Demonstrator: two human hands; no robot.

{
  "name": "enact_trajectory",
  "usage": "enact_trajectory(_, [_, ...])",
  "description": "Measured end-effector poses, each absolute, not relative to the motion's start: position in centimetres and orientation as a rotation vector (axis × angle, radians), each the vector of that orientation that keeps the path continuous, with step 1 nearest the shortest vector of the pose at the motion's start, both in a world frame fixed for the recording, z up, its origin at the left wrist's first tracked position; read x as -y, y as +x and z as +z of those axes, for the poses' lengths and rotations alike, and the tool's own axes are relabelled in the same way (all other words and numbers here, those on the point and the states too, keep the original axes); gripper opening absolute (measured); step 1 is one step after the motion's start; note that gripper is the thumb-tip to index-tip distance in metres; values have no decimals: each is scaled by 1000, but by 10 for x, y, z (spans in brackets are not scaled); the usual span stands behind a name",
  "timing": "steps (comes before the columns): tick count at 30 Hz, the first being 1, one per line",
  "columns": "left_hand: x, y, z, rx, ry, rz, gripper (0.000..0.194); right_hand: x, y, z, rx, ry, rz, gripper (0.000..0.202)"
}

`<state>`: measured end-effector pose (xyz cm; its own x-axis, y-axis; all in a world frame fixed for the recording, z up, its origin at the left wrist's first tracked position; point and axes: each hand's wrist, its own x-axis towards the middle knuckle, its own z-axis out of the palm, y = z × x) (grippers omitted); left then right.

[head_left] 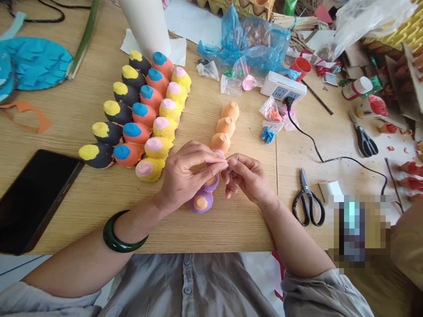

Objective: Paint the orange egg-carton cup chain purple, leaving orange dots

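A single row of egg-carton cups (220, 142) runs away from me on the table, bare orange at the far end. The nearest cup (205, 206) is coated purple around an orange top, and the ones under my hands carry purple rims. Over this row, my left hand (190, 169) is closed in a pinch, thumb against fingers. My right hand (247, 176) pinches too, its fingertips meeting the left ones. A trace of purple clay shows between them, mostly hidden by the fingers. Left of the hands stands a block of painted cups (142, 110) in black, orange and yellow with coloured tops.
A black phone (36, 198) lies at left. Scissors (308, 200) rest right of my arm, with another pair (363, 136) farther back. A power strip (283, 86) trails a black cable. Behind are a white roll (145, 26), a blue plastic bag (247, 42) and small clay packets (272, 114).
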<state>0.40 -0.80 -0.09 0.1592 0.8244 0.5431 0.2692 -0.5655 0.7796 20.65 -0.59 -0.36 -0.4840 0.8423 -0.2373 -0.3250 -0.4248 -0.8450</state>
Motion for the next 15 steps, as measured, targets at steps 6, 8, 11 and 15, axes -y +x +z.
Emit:
enact_trajectory(6, [-2, -1, -16, -1161, 1543, 1426, 15, -3, 210, -7, 864, -1051, 1741, 25])
enact_trajectory(8, [-6, -1, -23, -1187, 1414, 1401, 25, -5, 211, -5, 831, -1084, 1710, 21])
enact_trajectory(11, [-9, -1, -29, -1226, 1293, 1325, 35, -6, 214, -3, 858, -1143, 1679, 18])
enact_trajectory(15, [-4, 0, -34, -1217, 1360, 1240, 18, -8, 218, -7, 1038, -1317, 1584, 19])
